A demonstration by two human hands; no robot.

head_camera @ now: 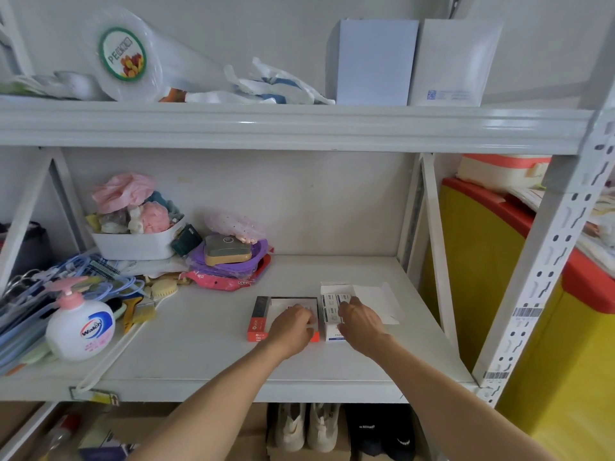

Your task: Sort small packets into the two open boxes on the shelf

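On the white shelf (206,331), your left hand (293,327) curls its fingers into the orange-edged box (258,319) and your right hand (361,322) pinches the packets (329,307) in the white box (332,336) just beside it, the soap bottle (80,327) well left.

My shelf board (206,334) looks like painted metal, smooth and faintly glossy, and the slotted upright (545,277) at its right edge has the same white finish. Under my left hand (293,327) the orange box (258,322) is printed card, slightly shiny. The white box (332,332) under my right hand (361,322) is matt card. Near the left edge, the soap bottle (80,331) is glossy plastic, and the tub (133,244) behind it is smooth matt plastic.
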